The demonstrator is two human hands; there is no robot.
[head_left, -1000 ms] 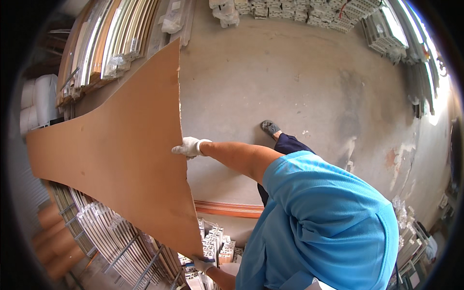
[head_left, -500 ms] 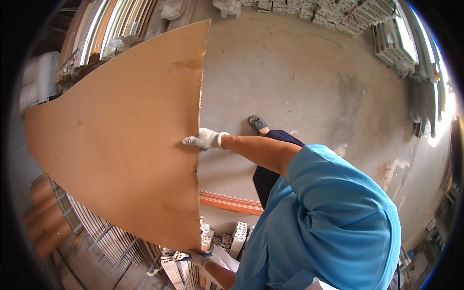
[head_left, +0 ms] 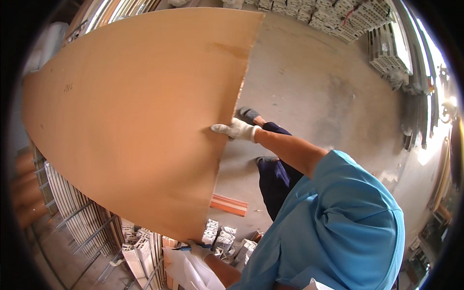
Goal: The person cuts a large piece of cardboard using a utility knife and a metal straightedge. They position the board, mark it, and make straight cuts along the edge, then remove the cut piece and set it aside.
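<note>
A big brown cardboard sheet [head_left: 135,116] fills the left and middle of the view, its ragged right edge slanting towards me. My right hand [head_left: 238,129], in a white glove, grips that edge about midway, thumb on the near face and the other fingers behind. Lower down, my gloved left hand [head_left: 199,250] is closed at the sheet's bottom corner. A slim blue tool [head_left: 186,248] sticks out of this hand; its exact kind is unclear. White wrapping sheet [head_left: 188,270] hangs just below it.
Racks with long profiles [head_left: 79,212] stand at the lower left. White hollow profiles [head_left: 140,251] rise near my left hand. Reddish-brown strips [head_left: 229,205] lie on the floor. Stacked profiles [head_left: 338,19] line the far side, with more bundles [head_left: 389,53] at the right.
The cardboard sheet has shifted right and up in view, its right edge now tilting. Both hands kept hold and my right hand moved right with it. A second foot has come into sight.
</note>
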